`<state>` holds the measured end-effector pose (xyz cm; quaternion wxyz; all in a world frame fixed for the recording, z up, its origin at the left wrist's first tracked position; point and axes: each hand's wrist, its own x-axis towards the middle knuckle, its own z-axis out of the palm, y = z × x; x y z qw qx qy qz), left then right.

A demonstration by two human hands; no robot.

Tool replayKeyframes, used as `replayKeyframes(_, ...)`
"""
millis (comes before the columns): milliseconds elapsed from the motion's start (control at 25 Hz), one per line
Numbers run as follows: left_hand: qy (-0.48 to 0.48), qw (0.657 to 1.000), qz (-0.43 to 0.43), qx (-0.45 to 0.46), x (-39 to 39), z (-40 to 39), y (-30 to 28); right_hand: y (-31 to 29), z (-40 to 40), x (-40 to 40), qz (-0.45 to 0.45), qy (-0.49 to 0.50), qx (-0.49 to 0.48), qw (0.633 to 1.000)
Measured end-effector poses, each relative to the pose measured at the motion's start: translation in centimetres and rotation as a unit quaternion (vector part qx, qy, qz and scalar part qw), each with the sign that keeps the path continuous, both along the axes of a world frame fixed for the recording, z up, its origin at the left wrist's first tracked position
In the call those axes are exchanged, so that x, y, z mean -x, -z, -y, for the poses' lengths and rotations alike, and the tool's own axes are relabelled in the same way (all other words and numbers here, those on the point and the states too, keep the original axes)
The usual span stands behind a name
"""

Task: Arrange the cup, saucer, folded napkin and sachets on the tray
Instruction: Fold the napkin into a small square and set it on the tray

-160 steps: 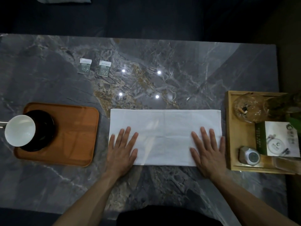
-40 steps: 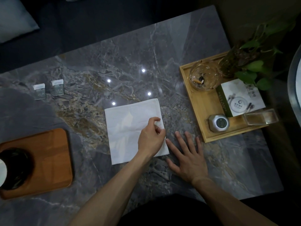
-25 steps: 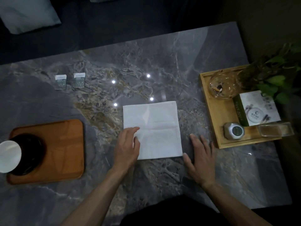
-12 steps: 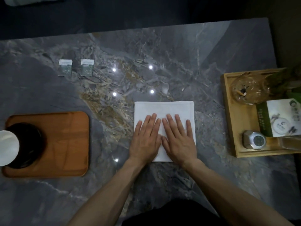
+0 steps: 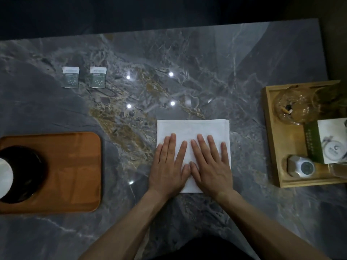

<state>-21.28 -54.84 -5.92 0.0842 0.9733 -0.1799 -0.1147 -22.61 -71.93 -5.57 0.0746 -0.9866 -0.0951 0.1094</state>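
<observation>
A white napkin, folded into a square, lies flat on the grey marble table. My left hand and my right hand press on it side by side, palms down, fingers extended. At the left edge a brown wooden tray carries a dark saucer with a white cup on it, partly cut off by the frame. Two small green-and-white sachets lie side by side on the table at the far left, apart from the tray.
A light wooden tray at the right holds a glass ashtray, a green-and-white box, a small metal clock-like object and a glass vessel. The table's far edge borders dark floor.
The napkin has gone from a long strip to a square. Both hands moved onto it and now lie flat together; over the last half second they barely shifted.
</observation>
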Motion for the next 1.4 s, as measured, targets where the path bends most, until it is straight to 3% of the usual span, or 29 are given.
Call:
replayKeyframes(160, 0.016, 0.999, 0.006, -0.033, 1.2, -3.7, 0.2, 0.2, 2.2, 1.2, 0.007, -0.051, -0.01, 0.999)
replayKeyframes(640, -0.006, 0.998, -0.003, -0.06, 0.9, -4.0, -0.5, 0.0, 3.3, 1.4, -0.025, -0.006, 0.009, 1.0)
replayKeyframes(1040, 0.004, 0.992, 0.029, -0.121, -6.0, -4.2, -2.2, -0.6, 6.2, -4.0, -0.052, -0.001, 0.018, 0.999)
replayKeyframes(1200, 0.005, 0.994, 0.069, -0.087, -8.3, -4.0, -3.9, -2.2, 6.3, -5.4, -0.026, 0.008, 0.015, 1.0)
replayKeyframes(1400, 0.02, 0.998, -0.02, -0.047, -12.1, -4.2, -5.3, -4.0, 7.8, -9.9, -0.048, 0.057, -0.013, 0.997)
